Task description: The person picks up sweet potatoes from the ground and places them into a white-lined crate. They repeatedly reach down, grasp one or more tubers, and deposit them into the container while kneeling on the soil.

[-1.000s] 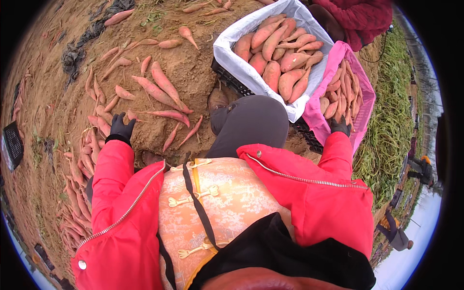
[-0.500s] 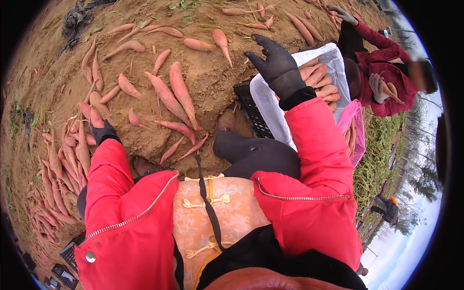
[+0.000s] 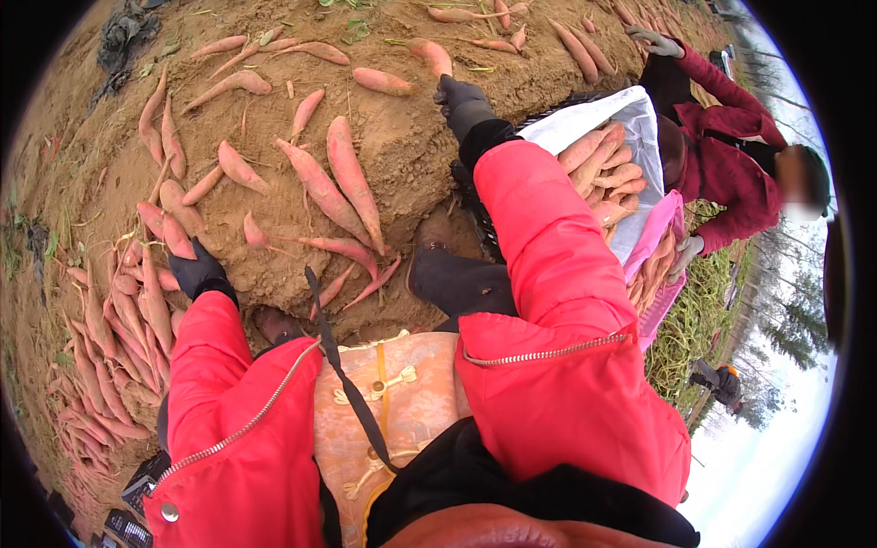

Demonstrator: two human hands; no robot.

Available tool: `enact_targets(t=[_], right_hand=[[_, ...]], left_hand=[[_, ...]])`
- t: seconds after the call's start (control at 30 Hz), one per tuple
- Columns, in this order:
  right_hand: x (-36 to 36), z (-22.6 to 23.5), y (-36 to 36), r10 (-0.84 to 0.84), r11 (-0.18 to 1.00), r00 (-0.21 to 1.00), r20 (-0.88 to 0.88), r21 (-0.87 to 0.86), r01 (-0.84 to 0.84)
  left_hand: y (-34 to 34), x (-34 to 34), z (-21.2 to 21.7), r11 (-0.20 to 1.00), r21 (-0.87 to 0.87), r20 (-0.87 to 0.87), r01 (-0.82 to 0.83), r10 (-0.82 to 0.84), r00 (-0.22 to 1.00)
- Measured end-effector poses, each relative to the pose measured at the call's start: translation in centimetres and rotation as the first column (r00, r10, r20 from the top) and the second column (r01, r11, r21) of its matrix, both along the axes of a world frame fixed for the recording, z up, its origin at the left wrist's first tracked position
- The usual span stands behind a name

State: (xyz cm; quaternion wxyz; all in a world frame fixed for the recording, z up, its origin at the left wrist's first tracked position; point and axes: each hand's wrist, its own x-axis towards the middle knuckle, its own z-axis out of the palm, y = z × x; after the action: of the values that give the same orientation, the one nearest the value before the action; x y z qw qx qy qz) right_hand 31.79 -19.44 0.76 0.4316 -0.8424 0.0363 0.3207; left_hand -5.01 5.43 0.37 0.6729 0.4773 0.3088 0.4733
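My right hand (image 3: 461,102), in a black glove, is closed on the lower end of a pink sweet potato (image 3: 429,57) at the top of the bare soil. On the left, my other black-gloved hand, the left hand (image 3: 201,270), grips the near end of another sweet potato (image 3: 177,237), its fingers partly hidden beneath. A dense heap of sweet potatoes (image 3: 110,342) lies beside and below that hand. Several more are scattered over the soil between my hands, including two large ones (image 3: 352,178).
A black crate (image 3: 473,205) with a white liner (image 3: 585,119) stands at my right, holding sweet potatoes. Beyond it is a pink-lined container (image 3: 671,237), where a co-worker (image 3: 731,173) rests a gloved hand. Cut vines (image 3: 681,356) cover the ground at right.
My right hand has moved left from beside the lined crate and closed on a sweet potato. My left hand keeps its hold. The co-worker's hand has lowered to the pink-lined container.
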Motion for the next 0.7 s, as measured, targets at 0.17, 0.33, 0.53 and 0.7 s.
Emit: enact_targets(t=[0.17, 0.33, 0.53, 0.7], right_hand=[[-2.2, 8.8, -4.0, -0.107, 0.828, 0.94, -0.325, 0.493, 0.265], [-7.4, 17.6, -12.4, -0.139, 0.623, 0.944, -0.298, 0.715, 0.317], [-14.6, 19.4, -27.3, -0.444, 0.736, 0.846, 0.296, 0.658, 0.156], [-18.0, 16.0, -38.9, -0.841, 0.409, 0.541, 0.02, 0.678, 0.611]], left_hand=[[0.8, -1.6, -2.1, 0.984, 0.17, -0.059, 0.06, -0.05, 0.997], [1.0, -1.7, -1.9, 0.973, 0.154, -0.228, 0.169, -0.131, 0.965], [-2.0, 3.7, 1.5, 0.914, -0.074, -0.452, 0.399, -0.387, 0.803], [-4.9, 4.2, 4.0, 0.842, -0.254, -0.441, 0.476, -0.539, 0.718]])
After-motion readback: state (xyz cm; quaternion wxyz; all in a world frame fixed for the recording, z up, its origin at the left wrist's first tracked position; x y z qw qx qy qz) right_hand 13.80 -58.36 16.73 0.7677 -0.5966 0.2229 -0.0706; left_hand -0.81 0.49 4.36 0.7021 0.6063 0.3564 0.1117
